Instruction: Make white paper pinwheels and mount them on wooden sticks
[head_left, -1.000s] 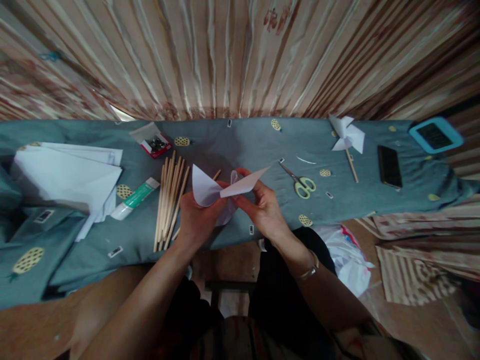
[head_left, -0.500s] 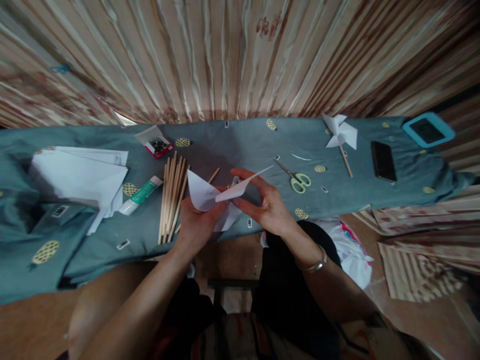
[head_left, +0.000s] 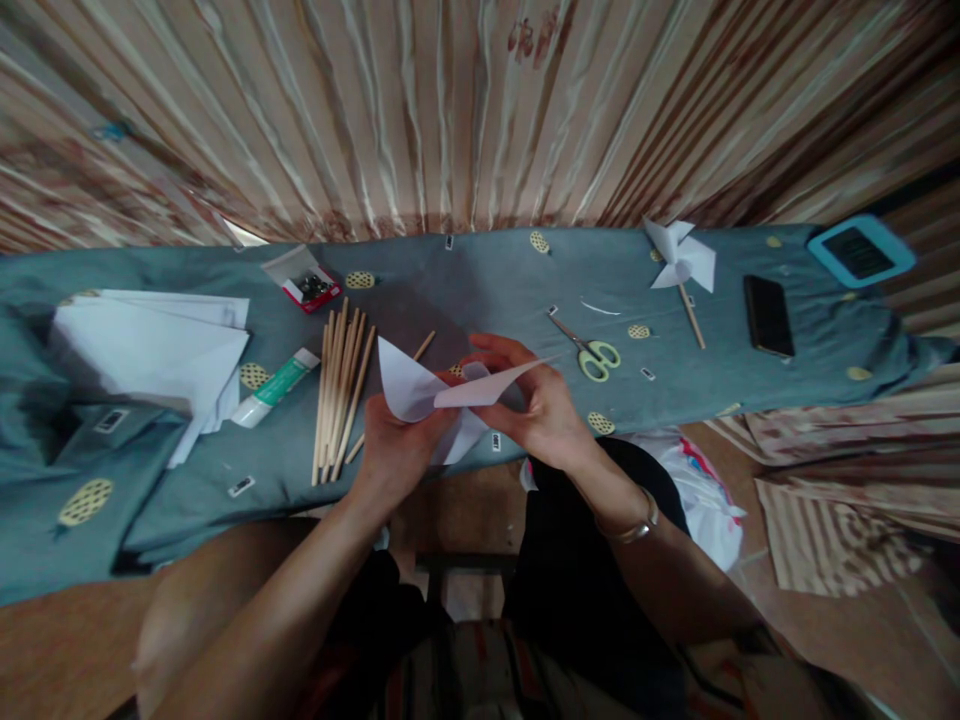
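Observation:
Both my hands hold a white paper piece [head_left: 409, 385] with curled flaps, just above the near edge of the grey-blue cloth [head_left: 487, 290]. My left hand [head_left: 394, 450] grips it from below at its centre. My right hand [head_left: 536, 405] pinches one pointed flap and bends it toward the middle. A bundle of wooden sticks [head_left: 341, 390] lies just left of my left hand. One loose stick [head_left: 424, 346] lies behind the paper.
A stack of white paper sheets [head_left: 146, 345], a green-and-white glue tube [head_left: 274, 388] and a small red box of pins [head_left: 309, 283] lie to the left. Green-handled scissors [head_left: 592, 352], a finished paper pinwheel [head_left: 681, 262], a black phone [head_left: 767, 315] and a blue-framed device [head_left: 859, 250] lie to the right.
My right hand has curled closer over the flap and drawn it lower toward the paper's centre. The view has shifted slightly.

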